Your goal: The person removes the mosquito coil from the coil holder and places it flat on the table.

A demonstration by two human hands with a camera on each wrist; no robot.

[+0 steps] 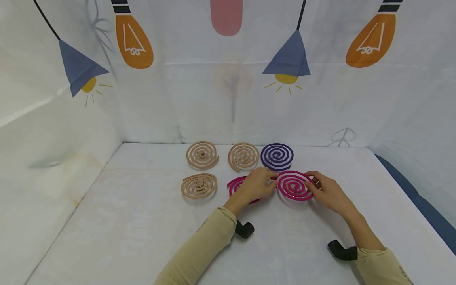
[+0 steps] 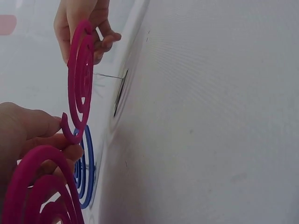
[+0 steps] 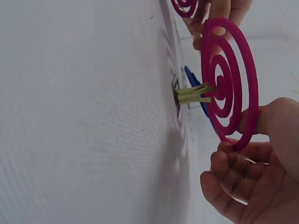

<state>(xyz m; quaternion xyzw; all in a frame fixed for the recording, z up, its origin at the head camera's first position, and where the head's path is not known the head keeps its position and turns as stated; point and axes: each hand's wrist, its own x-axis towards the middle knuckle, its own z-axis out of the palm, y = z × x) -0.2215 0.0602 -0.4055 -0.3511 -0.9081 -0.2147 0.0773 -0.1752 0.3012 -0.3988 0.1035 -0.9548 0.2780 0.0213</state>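
Observation:
Both hands hold a pink mosquito coil (image 1: 294, 186) by its rim above the white table. My left hand (image 1: 255, 184) pinches the loose outer end at its left. My right hand (image 1: 328, 193) pinches the right edge between thumb and fingers. Under this coil, in the right wrist view, a small stand with pale upright prongs (image 3: 192, 95) rises from the table, the prongs reaching to the coil's centre. A second pink mosquito coil (image 2: 28, 175) sits beside my left hand, partly hidden by it in the head view. Just behind is a dark purple-blue mosquito coil (image 1: 277, 155).
Tan mosquito coils stand back left, two in the rear row (image 1: 202, 154) and one in front (image 1: 198, 186). Black bent tubes (image 1: 245, 230) show at both wrists. A white cloth wall (image 1: 199, 103) with printed lamps rises behind the table (image 1: 135, 229).

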